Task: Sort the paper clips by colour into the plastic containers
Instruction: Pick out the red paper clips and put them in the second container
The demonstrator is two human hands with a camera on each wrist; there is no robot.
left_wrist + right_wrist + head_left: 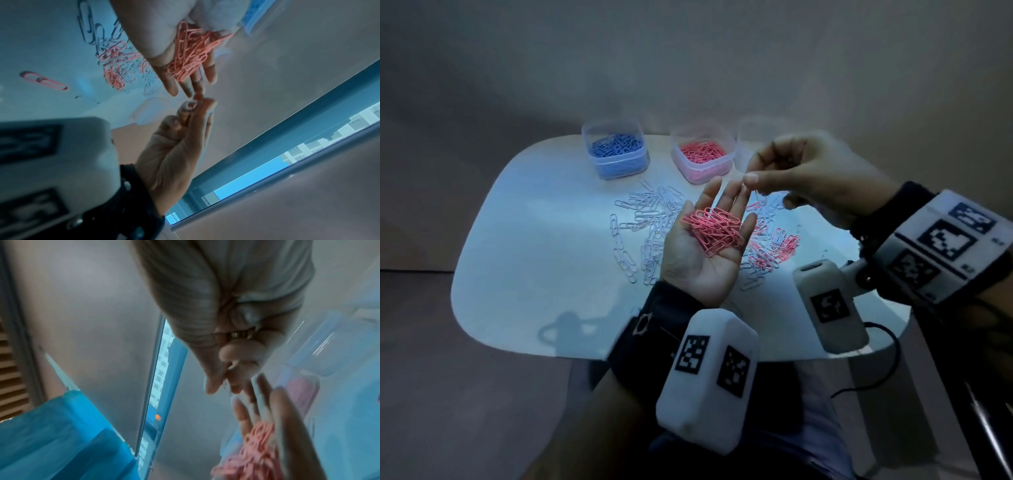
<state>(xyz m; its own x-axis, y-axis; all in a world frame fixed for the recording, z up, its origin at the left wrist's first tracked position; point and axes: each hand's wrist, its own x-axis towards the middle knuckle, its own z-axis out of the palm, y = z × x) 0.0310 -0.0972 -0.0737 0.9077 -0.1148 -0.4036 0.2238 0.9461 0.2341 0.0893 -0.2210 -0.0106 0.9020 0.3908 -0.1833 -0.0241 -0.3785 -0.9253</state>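
Left hand: palm up, fingers straight, cradling a heap of pink clips.
Right hand: pinching one thin clip above the left fingertips; its colour unclear.
Pink container: far centre of the desk.
Risk: tilting the flat palm could spill pink clips into the mixed pile.
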